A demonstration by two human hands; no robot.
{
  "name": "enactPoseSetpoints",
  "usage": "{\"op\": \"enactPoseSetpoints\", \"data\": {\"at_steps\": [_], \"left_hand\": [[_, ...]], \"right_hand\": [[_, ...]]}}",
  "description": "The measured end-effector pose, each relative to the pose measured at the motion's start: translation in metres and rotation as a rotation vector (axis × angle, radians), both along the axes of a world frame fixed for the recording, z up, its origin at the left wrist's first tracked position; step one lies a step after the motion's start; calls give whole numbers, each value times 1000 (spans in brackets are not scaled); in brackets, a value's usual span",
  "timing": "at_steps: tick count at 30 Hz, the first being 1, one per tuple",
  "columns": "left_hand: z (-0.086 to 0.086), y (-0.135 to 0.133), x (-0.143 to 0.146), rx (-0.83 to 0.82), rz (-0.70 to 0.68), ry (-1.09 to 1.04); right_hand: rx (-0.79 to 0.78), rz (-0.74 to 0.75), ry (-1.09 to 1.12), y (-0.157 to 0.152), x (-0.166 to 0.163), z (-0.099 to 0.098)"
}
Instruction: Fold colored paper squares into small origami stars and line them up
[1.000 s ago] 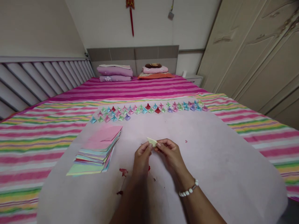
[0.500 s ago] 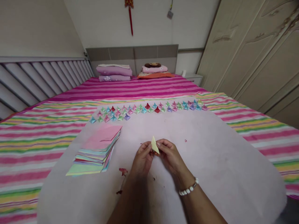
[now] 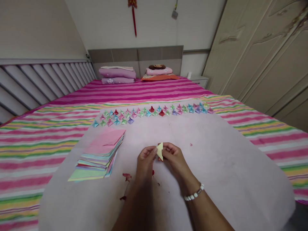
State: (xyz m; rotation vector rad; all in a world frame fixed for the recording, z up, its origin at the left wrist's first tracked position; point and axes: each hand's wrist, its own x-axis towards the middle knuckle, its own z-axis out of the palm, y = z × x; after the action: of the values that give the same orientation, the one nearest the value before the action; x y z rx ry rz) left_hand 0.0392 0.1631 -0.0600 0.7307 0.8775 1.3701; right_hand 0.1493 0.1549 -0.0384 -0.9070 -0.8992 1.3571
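Observation:
Between my two hands is a small folded piece of pale yellow paper (image 3: 159, 151), roughly triangular, held above the light board. My left hand (image 3: 146, 162) pinches its left corner between thumb and fingers. On the other side, my right hand (image 3: 173, 157) grips the paper's right edge, its fingers partly behind it. A stack of coloured paper sheets (image 3: 101, 150), pink on top, lies to the left of my hands. Several small folded paper pieces (image 3: 161, 113) in many colours stand in rows beyond them.
The light rounded board (image 3: 228, 166) rests on a striped bedsheet (image 3: 271, 134). Red scraps (image 3: 126, 176) lie left of my left forearm. Folded bedding (image 3: 117, 75) sits by the headboard (image 3: 125, 54). A railing (image 3: 48, 78) runs along the left, a wardrobe (image 3: 255, 64) along the right.
The yellow paper has turned in my fingers, its long edge now facing right and its point left. My left hand has shifted slightly, and a red bit shows beside its wrist.

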Motion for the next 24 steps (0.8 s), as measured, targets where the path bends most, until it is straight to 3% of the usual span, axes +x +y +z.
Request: {"op": "enactPoseSetpoints", "data": {"at_steps": [10, 16, 24], "left_hand": [[12, -11, 6, 278, 253, 690], [10, -12, 7, 329, 200, 624], [7, -10, 6, 300, 186, 454]], "right_hand": [[180, -301, -384, 1, 0, -9], [332, -335, -548, -2, 0, -9], [294, -302, -408, 0, -2, -10]]}}
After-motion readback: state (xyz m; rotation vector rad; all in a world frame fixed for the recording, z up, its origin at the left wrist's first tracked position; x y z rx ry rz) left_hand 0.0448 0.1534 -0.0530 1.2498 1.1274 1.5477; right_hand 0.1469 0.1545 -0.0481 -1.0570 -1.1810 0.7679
